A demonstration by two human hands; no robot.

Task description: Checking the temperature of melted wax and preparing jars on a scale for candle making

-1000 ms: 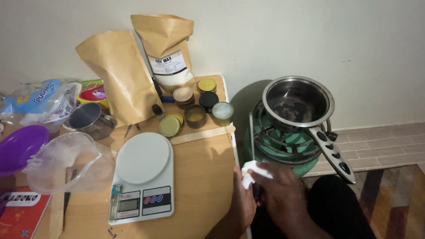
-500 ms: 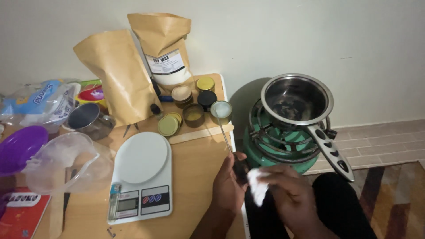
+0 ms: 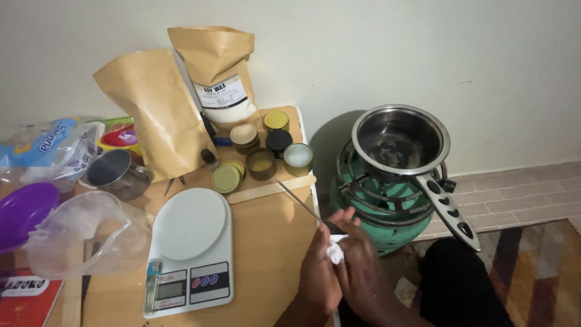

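My two hands are pressed together at the table's right edge. My left hand (image 3: pixel 316 272) grips the dark handle end of a thin metal rod (image 3: pixel 298 200), which slants up and left over the table toward the small tins. My right hand (image 3: pixel 365 266) pinches a crumpled white tissue (image 3: pixel 334 252) against the base of the rod, between both hands. Right next to my hands stands a green gas stove (image 3: pixel 387 209) with a steel saucepan (image 3: pixel 399 139) on top.
The wooden table (image 3: pixel 266 242) holds a white digital scale (image 3: pixel 189 248), several small round tins (image 3: pixel 261 158), two brown paper bags (image 3: pixel 213 72), a steel cup (image 3: pixel 115 172), a clear plastic jug (image 3: pixel 78 233) and a purple bowl (image 3: pixel 21 209). The saucepan handle (image 3: pixel 451 209) sticks out toward my legs.
My hands rose from beside the stove and closed together. The rod came into view pointing at the tins, and the tissue shifted from my right fingers to between both hands.
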